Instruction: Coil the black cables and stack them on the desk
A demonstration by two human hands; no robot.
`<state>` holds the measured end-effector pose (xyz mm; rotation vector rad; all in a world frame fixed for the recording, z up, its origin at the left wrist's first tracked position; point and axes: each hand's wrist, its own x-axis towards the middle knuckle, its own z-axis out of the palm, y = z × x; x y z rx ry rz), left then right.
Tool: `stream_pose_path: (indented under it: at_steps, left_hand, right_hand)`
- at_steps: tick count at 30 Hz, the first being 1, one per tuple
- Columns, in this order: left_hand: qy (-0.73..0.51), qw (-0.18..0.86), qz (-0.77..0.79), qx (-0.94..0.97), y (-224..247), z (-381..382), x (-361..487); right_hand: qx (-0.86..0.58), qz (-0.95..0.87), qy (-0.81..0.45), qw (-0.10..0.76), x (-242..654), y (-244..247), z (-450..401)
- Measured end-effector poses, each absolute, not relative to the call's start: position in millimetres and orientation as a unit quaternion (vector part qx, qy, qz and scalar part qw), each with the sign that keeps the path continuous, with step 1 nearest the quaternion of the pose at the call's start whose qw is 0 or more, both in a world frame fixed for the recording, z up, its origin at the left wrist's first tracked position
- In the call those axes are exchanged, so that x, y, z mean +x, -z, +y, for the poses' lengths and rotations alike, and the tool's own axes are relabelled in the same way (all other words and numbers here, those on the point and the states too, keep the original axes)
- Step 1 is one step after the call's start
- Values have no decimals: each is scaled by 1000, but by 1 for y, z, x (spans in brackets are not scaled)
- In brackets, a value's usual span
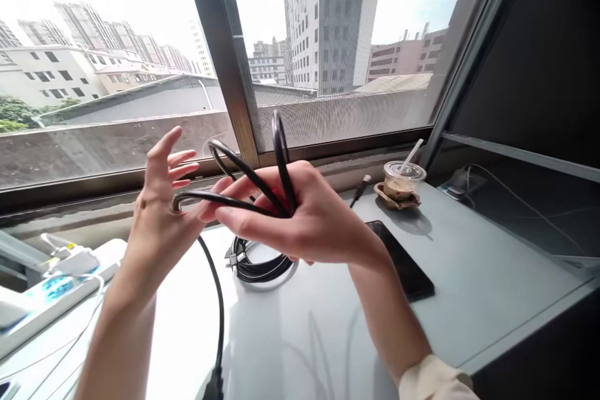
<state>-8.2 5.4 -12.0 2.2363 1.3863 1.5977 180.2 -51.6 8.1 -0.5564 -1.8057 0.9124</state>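
My right hand (pixel 300 212) is closed around loops of a thick black cable (pixel 253 176), which fan out above and to the left of its fingers. My left hand (pixel 164 206) is just left of it, with several fingers raised and spread. One cable loop passes over the base of its thumb, and its thumb meets the fingertips of my right hand. From there the cable hangs down to a black plug (pixel 214 384) at the bottom edge. Behind my right hand, a coiled black cable (pixel 262 270) lies on the table.
On the white table (pixel 473 275), a black tablet (pixel 405 262) lies right of centre. A lidded drink cup (pixel 402 180) with a straw stands behind it, beside a cable connector (pixel 364 182). A power strip (pixel 32 312) with white chargers is at the left. Windows rise behind.
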Motion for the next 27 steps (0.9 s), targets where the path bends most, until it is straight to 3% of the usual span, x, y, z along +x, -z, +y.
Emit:
stream_pose_path:
  at_steps: [10,18,24,27]
  left_hand:
    - [-582,98,354,726,18,10,-1]
    - [-636,150,312,689,12,2,5]
    - [-650,126,339,668,9,-11,3]
    - [-653,66,356,665,10,-19,8]
  right_hand:
    - [-217,-847,-302,381,194,-16,-48]
    - [-252,-802,-283,462,198,-4,-44]
    - [-322,-790,-130,505,194,3,-22]
    - [-361,-773,-82,515,183,6,-18]
